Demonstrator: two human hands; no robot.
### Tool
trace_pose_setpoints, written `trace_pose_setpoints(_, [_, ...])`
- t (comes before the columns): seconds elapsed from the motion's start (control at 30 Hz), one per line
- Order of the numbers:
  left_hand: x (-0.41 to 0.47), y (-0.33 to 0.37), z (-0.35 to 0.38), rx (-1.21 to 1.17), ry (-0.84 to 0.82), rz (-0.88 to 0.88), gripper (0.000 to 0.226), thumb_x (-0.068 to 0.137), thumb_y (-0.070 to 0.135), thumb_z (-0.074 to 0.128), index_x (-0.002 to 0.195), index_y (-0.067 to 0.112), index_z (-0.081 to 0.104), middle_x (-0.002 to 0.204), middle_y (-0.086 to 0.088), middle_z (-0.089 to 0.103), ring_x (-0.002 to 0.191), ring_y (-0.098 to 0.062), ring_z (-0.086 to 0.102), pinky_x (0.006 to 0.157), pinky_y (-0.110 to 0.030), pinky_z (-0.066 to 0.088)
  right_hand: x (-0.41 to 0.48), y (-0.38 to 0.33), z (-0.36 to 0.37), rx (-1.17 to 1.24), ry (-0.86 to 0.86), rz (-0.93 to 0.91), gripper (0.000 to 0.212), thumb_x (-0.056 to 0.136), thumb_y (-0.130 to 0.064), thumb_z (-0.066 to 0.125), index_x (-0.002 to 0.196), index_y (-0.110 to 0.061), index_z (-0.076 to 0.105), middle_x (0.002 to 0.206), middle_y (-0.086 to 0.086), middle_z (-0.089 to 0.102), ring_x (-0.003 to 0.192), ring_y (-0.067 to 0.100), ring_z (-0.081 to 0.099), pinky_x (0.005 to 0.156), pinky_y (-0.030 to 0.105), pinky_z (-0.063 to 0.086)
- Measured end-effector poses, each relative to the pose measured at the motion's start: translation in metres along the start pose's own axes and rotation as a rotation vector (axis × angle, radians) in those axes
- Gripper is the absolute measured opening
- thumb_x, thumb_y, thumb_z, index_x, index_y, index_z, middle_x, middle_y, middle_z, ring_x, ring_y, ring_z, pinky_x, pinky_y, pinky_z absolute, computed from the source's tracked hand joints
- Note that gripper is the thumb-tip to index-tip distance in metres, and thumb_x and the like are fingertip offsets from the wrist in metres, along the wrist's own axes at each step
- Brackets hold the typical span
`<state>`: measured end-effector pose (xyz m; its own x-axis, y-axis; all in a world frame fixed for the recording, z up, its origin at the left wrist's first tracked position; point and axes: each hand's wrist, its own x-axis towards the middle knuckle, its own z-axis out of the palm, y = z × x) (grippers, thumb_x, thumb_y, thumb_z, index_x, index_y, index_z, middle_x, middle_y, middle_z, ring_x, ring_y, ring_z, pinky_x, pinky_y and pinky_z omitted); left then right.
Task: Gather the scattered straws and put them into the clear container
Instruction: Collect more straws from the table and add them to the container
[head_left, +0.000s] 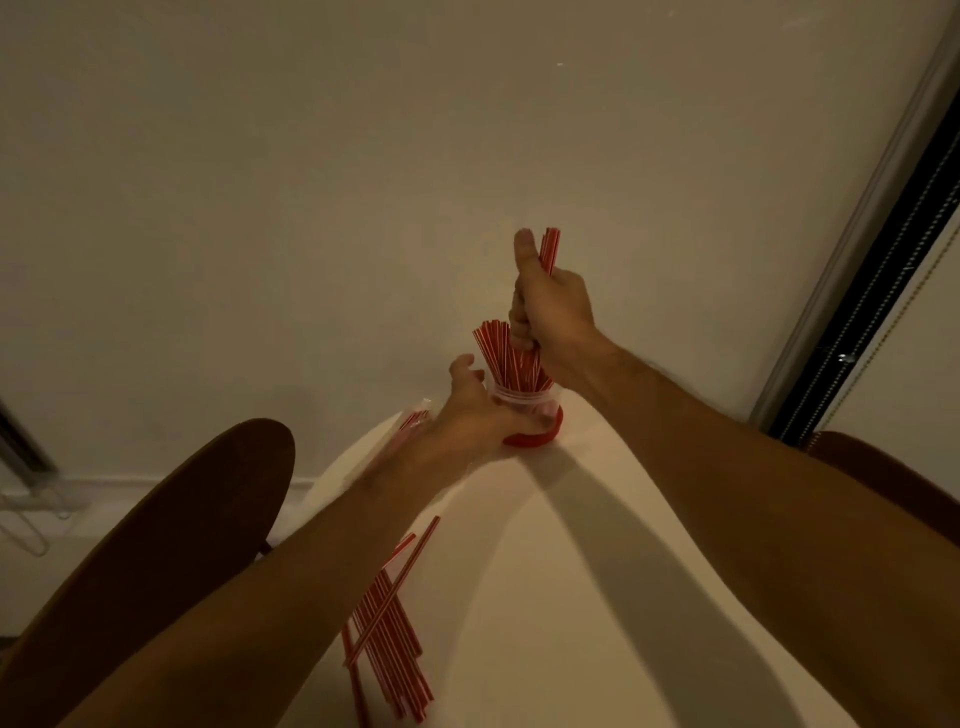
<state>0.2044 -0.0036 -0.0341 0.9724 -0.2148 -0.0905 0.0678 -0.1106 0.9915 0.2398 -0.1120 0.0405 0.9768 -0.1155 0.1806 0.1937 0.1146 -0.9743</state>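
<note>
Right hand (553, 312) clenched on a bundle of straws (548, 249) above the clear container (524, 410), left hand (470, 415) gripping its side on the white table (597, 597), more loose straws (387, 618) lying nearer.

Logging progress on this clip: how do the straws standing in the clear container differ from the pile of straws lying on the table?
The straws in the clear container stand upright and fan out above its rim; the pile on the table lies flat.
The container straws sit at the table's far end between both hands; the pile lies nearer the camera, beside the left forearm, untouched.
Both are red-and-white striped straws.
</note>
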Motion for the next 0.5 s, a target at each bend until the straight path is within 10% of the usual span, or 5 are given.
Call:
trace_pose_setpoints(0.13, [0.010,-0.011,0.010,-0.131,0.011,0.035,0.122,0.051,0.004,0.093,0.143,0.026,0.017,0.129,-0.003,0.054,0.113,-0.024,0.060,0.089,-0.048,0.057,0.001,0.020,0.005,-0.041,0.011,0.024,0.058,0.082,-0.069,0.057,0.050,-0.025,0.037,0.045,-0.003,0.035,0.036,0.013,0.032,0.036,0.024,0.034])
trace_pose_setpoints(0.3, [0.018,-0.029,0.014,-0.150,0.026,0.109,0.093,0.052,0.008,0.093,0.122,0.025,0.034,0.117,0.000,0.063,0.102,-0.012,0.068,0.080,-0.029,0.059,0.001,0.033,0.006,-0.099,-0.017,0.046,0.060,0.079,-0.070,0.060,0.048,-0.023,0.041,0.042,-0.003,0.041,0.034,0.013,0.038,0.039,0.025,0.041])
trace_pose_setpoints(0.5, [0.026,-0.037,0.013,-0.121,0.019,0.127,0.085,0.055,0.011,0.092,0.118,0.025,0.037,0.118,-0.001,0.062,0.106,-0.015,0.066,0.089,-0.038,0.058,0.004,0.036,0.002,-0.148,-0.087,0.060,0.056,0.074,-0.062,0.073,0.047,-0.018,0.051,0.046,0.004,0.052,0.042,0.022,0.051,0.056,0.035,0.054])
